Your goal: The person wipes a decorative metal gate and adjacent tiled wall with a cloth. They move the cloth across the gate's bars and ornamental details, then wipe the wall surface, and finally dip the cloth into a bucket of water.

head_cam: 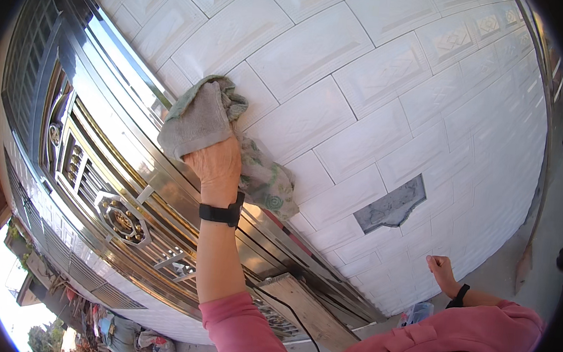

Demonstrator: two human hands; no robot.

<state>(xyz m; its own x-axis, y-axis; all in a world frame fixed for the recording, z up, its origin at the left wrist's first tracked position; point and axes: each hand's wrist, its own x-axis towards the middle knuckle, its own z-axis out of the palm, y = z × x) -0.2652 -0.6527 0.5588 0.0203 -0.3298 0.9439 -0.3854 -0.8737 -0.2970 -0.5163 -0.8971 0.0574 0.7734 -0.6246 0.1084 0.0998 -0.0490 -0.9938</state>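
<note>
My left hand point(215, 163) holds a grey and green patterned cloth point(194, 114) against the edge where the polished metal door frame point(173, 170) meets a white tiled wall point(314, 74). The cloth covers its fingers, and a loose end hangs down beside the wrist. Lower right, my right hand point(441, 273) is curled into a loose fist in front of the wall, with nothing visible in it. A black band circles each wrist. Gold trim and an octagonal ornament point(123, 219) decorate the metal door to the left of my left arm.
A wooden board point(313, 312) leans low by the door, with a black cable point(291, 308) running past it. Near my right forearm sits a clear plastic container point(417, 313). A grey marbled inset point(392, 204) breaks the tiles. Stuffed sacks point(122, 335) are piled lower left.
</note>
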